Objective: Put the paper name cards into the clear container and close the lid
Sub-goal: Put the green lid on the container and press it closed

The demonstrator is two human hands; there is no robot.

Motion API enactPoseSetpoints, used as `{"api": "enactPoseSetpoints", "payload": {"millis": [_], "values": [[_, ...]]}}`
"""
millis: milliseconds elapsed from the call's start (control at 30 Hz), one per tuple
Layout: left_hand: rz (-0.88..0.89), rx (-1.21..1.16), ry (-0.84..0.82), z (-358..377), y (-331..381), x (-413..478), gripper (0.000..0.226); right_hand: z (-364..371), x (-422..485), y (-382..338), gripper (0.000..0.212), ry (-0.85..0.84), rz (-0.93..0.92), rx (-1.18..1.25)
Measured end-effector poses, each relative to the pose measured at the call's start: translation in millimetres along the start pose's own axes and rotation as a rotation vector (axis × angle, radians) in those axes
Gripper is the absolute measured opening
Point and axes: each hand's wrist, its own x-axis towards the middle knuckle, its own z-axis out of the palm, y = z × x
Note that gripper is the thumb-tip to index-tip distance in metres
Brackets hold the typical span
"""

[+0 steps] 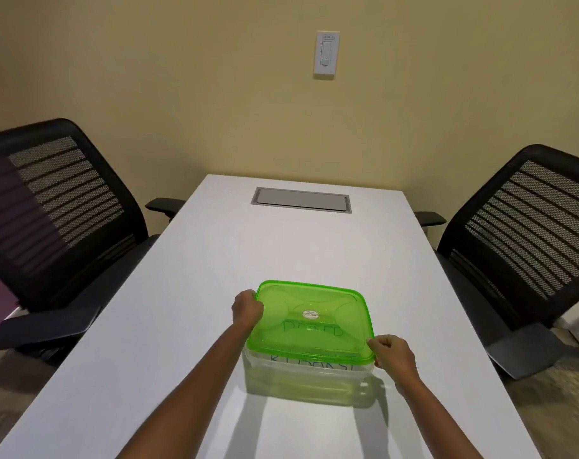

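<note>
A long white table (215, 293) reaches toward a yellow wall (182, 77). A grey hatch (301, 199) is set flat into its far end. The left chair (60, 207) and the right chair (519, 233), both black with mesh backs, stand at its long sides. A white switch (326, 54) is on the wall. Carpet (553, 409) covers the floor.

The lid (309, 321) at lower centre is translucent green plastic, smooth and glossy. The clear container (306, 380) under it is see-through plastic with a soft sheen. The table (189, 326) top is white, matt and smooth, with a brushed grey metal-looking hatch (301, 199). Both chairs (60, 207) have black mesh backs.
</note>
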Motion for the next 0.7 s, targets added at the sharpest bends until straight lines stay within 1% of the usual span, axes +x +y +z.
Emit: {"api": "enactPoseSetpoints", "payload": {"millis": [67, 133, 167, 233, 300, 433, 533, 600, 633, 700], "values": [[-0.015, -0.021, -0.009, 1.2, -4.1, 0.2, 0.032, -0.6, -2.2, 0.4, 0.015, -0.001, -0.001, -0.001], [-0.031, -0.041, -0.016, 0.3, -5.9, -2.8, 0.022, -1.3, -4.9, 1.4, 0.014, 0.002, 0.001, -0.003], [-0.040, -0.059, -0.011, 0.2, -7.6, -3.0, 0.026, -1.5, -6.5, 2.0, 0.015, 0.004, 0.005, -0.001], [-0.061, -0.075, -0.017, -0.9, -11.8, -5.4, 0.040, -1.7, -10.2, 2.8, 0.018, 0.006, 0.017, 0.006], [-0.072, -0.095, -0.029, -1.4, -18.5, -9.1, 0.042, -1.7, -13.9, 4.0, 0.021, 0.005, 0.029, 0.019], [-0.105, -0.150, -0.040, -2.7, -32.3, -20.8, 0.039, -2.2, -20.1, 7.2, 0.025, -0.009, 0.057, 0.073], [-0.157, -0.262, -0.074, -3.0, -44.7, -30.4, 0.035, -1.6, -23.6, 10.9, 0.026, -0.021, 0.087, 0.141], [-0.196, -0.364, -0.119, -2.9, -52.6, -37.8, 0.020, 0.1, -25.8, 12.7, 0.024, -0.025, 0.103, 0.183], [-0.232, -0.406, -0.142, -3.1, -55.5, -41.2, 0.017, 1.2, -27.0, 13.4, 0.022, -0.027, 0.110, 0.204], [-0.306, -0.500, -0.182, -1.9, -62.2, -44.9, 0.026, 2.9, -29.3, 14.6, 0.020, -0.032, 0.124, 0.253]]}}
